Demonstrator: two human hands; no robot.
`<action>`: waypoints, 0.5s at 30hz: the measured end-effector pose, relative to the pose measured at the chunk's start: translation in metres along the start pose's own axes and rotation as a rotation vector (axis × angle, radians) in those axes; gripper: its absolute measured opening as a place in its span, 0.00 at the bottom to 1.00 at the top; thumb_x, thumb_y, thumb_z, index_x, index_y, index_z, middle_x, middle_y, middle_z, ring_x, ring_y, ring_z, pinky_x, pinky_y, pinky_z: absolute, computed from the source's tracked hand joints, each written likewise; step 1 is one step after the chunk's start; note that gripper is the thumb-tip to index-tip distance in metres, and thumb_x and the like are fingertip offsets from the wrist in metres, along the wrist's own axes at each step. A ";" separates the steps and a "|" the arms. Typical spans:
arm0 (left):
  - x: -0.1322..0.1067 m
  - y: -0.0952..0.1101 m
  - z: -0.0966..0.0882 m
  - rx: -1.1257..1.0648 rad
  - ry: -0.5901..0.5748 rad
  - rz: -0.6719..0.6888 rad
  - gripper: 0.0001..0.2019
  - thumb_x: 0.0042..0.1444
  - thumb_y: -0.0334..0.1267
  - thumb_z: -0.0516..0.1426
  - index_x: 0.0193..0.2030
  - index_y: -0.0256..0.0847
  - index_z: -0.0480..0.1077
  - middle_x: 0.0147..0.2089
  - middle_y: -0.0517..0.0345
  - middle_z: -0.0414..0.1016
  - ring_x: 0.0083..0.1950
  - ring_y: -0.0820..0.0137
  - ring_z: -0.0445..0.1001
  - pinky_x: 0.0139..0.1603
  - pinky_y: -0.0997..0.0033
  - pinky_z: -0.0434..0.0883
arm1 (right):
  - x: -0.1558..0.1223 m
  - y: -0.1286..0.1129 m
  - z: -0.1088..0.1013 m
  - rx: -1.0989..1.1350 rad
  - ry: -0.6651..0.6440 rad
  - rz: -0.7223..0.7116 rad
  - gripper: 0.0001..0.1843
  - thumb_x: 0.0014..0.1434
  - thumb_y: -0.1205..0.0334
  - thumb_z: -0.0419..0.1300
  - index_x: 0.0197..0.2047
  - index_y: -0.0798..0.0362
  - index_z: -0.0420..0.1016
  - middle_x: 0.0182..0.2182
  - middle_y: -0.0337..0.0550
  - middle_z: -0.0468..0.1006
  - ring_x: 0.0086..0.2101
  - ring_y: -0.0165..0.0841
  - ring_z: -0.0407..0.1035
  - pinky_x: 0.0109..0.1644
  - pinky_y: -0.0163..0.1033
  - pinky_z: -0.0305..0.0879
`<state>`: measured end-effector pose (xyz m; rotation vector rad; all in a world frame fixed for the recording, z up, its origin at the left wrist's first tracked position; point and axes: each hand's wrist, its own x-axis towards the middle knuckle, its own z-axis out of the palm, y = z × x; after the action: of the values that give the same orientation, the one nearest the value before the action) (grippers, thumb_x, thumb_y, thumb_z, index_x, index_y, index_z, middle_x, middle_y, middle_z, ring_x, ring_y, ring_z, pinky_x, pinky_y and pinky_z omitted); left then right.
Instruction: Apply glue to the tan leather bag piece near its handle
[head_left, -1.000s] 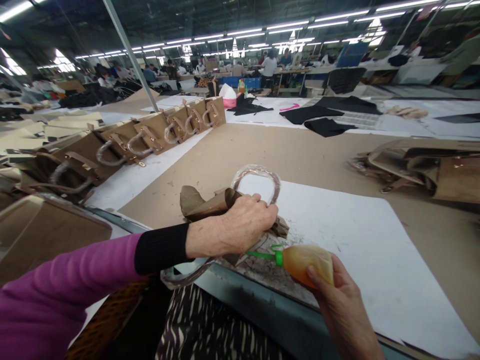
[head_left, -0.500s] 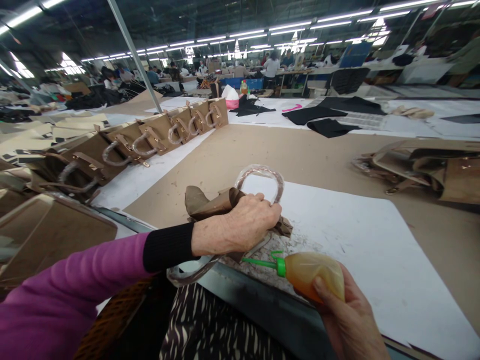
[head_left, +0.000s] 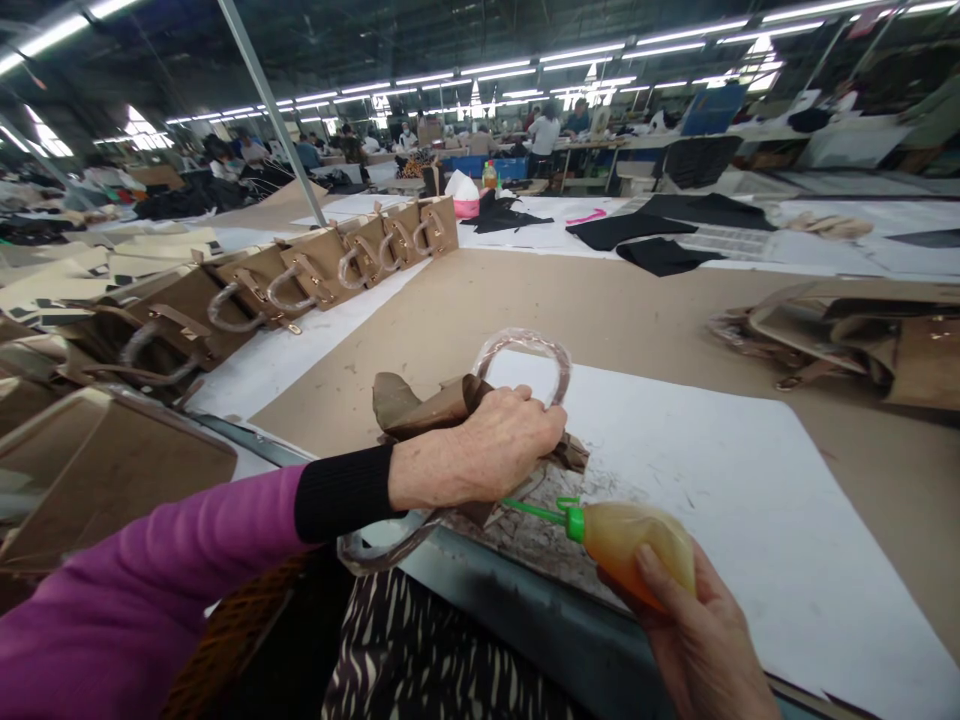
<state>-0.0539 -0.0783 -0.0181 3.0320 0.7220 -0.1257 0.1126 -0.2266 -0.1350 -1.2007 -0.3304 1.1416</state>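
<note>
My left hand is closed on a brown handbag piece at the table's front edge, and covers much of it. One plastic-wrapped handle arches beyond the hand; another wrapped handle hangs over the edge near my lap. In my right hand is a soft squeeze bottle with amber liquid and a green nozzle. It lies tilted on its side, the nozzle pointing left to just under my left hand. Whether its tip touches the piece cannot be made out.
A row of brown handbags with wrapped handles stands along the left. White paper lies on the brown-covered table. At the right is another brown bag, with black cut pieces farther back. People work in the background.
The squeeze bottle has shifted slightly right and its nozzle has tipped upward, its tip now closer under my left hand. My left hand keeps its grip on the piece.
</note>
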 end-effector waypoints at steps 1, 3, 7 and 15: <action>0.000 0.000 0.000 -0.002 0.001 -0.003 0.08 0.53 0.26 0.51 0.41 0.35 0.61 0.38 0.49 0.68 0.37 0.64 0.63 0.38 0.64 0.62 | -0.001 0.000 0.001 0.005 -0.007 0.001 0.24 0.43 0.53 0.74 0.43 0.52 0.78 0.42 0.48 0.77 0.38 0.43 0.71 0.38 0.39 0.74; 0.000 0.000 0.002 0.001 0.029 -0.006 0.07 0.55 0.27 0.50 0.41 0.35 0.62 0.39 0.49 0.68 0.37 0.64 0.63 0.39 0.64 0.62 | -0.002 0.001 0.003 0.007 -0.024 0.008 0.24 0.44 0.53 0.74 0.43 0.51 0.77 0.41 0.47 0.77 0.38 0.43 0.71 0.38 0.40 0.74; -0.001 -0.001 0.007 0.011 0.080 -0.004 0.06 0.57 0.28 0.51 0.41 0.35 0.62 0.38 0.50 0.68 0.38 0.64 0.64 0.40 0.64 0.62 | -0.005 0.004 0.004 -0.008 -0.067 0.010 0.24 0.44 0.53 0.74 0.44 0.51 0.77 0.41 0.47 0.77 0.38 0.42 0.72 0.39 0.39 0.74; -0.002 0.001 0.004 0.010 0.076 -0.005 0.06 0.58 0.30 0.52 0.42 0.34 0.62 0.39 0.49 0.69 0.40 0.62 0.65 0.41 0.63 0.63 | -0.013 0.004 -0.009 -0.125 -0.110 -0.023 0.25 0.48 0.51 0.72 0.47 0.50 0.74 0.42 0.46 0.78 0.42 0.42 0.71 0.45 0.37 0.70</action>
<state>-0.0557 -0.0798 -0.0215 3.0598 0.7358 -0.0151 0.1115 -0.2422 -0.1375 -1.2418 -0.5040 1.1839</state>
